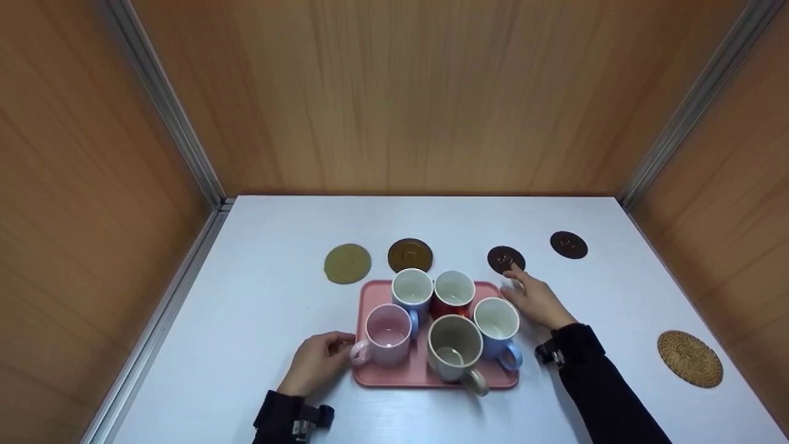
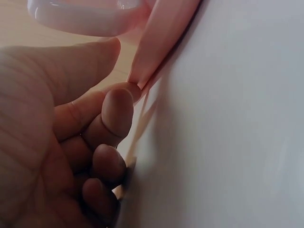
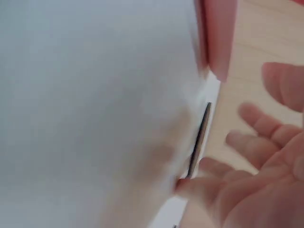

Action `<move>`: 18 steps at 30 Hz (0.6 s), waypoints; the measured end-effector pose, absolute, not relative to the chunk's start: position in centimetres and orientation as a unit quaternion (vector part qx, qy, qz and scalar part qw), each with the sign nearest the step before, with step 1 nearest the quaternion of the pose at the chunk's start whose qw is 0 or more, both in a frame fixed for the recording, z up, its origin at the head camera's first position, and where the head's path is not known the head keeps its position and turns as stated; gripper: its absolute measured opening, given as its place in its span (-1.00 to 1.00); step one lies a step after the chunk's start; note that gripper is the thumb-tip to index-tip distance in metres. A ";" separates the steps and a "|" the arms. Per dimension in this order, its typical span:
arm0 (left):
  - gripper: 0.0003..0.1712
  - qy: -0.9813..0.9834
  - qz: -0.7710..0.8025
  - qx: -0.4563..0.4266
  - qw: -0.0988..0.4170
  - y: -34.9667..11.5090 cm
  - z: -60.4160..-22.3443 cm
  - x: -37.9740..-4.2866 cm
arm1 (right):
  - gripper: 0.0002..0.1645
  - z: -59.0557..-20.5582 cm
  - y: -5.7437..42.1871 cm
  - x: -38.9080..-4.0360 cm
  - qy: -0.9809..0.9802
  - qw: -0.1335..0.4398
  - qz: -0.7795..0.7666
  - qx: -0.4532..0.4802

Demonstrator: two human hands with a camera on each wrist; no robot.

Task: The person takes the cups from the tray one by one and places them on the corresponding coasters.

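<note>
A pink tray (image 1: 363, 382) carries several mugs: a pink mug (image 1: 383, 351), a greyish-beige mug (image 1: 453, 364), a red mug (image 1: 445, 308) and two light blue mugs. My left hand (image 1: 322, 361) holds the tray's left edge; in the left wrist view the index fingertip meets the rim, with the thumb beside it, below a mug handle (image 2: 80, 21). My right hand (image 1: 541, 302) reaches past the tray's right side with its fingers spread. One finger touches the near edge of a dark brown coaster (image 1: 500, 258), seen edge-on as a thin disc in the right wrist view.
Behind the tray lie a green coaster (image 1: 347, 264) and a brown coaster (image 1: 410, 254). Another dark coaster (image 1: 568, 245) sits at the back right, and a woven coaster (image 1: 689, 359) near the right edge. Wooden panels (image 1: 394, 98) enclose the white table (image 1: 246, 296).
</note>
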State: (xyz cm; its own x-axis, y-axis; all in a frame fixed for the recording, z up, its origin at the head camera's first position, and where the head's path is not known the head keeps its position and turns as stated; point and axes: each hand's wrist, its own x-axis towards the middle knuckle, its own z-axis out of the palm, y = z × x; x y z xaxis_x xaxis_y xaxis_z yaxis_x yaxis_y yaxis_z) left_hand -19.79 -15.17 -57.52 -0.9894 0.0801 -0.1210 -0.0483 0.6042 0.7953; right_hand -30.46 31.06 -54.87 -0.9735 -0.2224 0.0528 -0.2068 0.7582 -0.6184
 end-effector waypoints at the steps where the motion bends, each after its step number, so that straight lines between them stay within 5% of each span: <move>1: -0.66 0.893 0.445 0.012 0.071 -15.2 -57.5 -19.8 | -0.37 -54.7 31.3 -30.1 0.940 0.015 -0.323 -0.110; 18: -0.67 0.894 0.442 0.004 0.072 -15.1 -57.4 -19.8 | -0.09 -54.8 37.4 -23.3 0.947 0.078 -0.311 0.019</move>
State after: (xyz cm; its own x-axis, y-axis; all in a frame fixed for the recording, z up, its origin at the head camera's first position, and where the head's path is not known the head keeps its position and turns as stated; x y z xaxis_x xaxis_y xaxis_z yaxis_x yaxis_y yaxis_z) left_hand -19.80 -15.11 -57.44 -0.9897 0.0708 -0.1242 -0.0557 0.6094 0.7909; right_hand -23.27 37.36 -54.76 -0.9872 -0.0121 -0.1589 0.0846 0.8052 -0.5869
